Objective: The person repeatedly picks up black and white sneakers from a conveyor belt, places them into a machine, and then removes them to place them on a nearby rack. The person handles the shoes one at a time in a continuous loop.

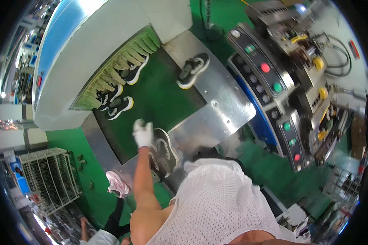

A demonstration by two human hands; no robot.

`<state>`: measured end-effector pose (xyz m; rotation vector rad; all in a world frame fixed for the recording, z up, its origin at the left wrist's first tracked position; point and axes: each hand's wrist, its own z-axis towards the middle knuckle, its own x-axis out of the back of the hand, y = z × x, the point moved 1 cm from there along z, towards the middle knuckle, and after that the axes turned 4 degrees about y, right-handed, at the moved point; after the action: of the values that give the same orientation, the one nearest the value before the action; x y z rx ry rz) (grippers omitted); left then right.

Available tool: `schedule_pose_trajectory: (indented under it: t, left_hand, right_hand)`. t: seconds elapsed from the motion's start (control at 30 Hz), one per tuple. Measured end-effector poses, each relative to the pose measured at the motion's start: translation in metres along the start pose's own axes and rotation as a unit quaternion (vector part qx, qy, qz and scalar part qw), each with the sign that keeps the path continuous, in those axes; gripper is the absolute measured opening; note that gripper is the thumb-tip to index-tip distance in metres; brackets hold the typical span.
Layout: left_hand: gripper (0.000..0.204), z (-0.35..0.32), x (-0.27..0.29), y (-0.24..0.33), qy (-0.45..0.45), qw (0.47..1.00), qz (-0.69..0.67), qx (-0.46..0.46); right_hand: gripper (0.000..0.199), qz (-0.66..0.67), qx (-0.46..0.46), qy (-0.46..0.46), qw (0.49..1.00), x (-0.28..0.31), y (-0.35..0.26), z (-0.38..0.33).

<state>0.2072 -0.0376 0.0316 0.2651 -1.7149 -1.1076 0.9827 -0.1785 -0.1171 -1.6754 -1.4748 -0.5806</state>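
Counted three dark sneakers at ten o'clock beside strip curtain, at least one black sneaker at twelve on metal table and one grey sneaker at seven. Noted gloved left hand extended toward twelve beside grey sneaker, grip loosely parted, empty. Cannot see right hand.

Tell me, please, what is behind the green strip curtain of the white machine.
Two dark shoes on the green belt are partly covered by the green strip curtain; their outer parts show. The curtain hides whatever lies deeper inside the white machine.
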Motion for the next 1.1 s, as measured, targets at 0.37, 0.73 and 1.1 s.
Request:
schedule_pose_trajectory:
  t: [0.37,0.73,1.1]
  left_hand:
    - [0.046,0.243,0.039,-0.119,0.156,0.972,0.174,0.033]
    - [0.015,0.066,0.010,0.057,0.054,0.986,-0.021,-0.156]
    - [0.050,-0.179,-0.133,0.378,-0.566,0.755,-0.205,-0.260]
  right_hand:
    - [0.059,0.194,-0.350,-0.098,0.911,0.176,-0.120,0.051]
    - [0.076,0.112,0.222,-0.013,0.968,0.277,-0.495,0.217]
    - [0.065,0.457,0.087,0.164,0.870,0.372,-0.337,0.104]
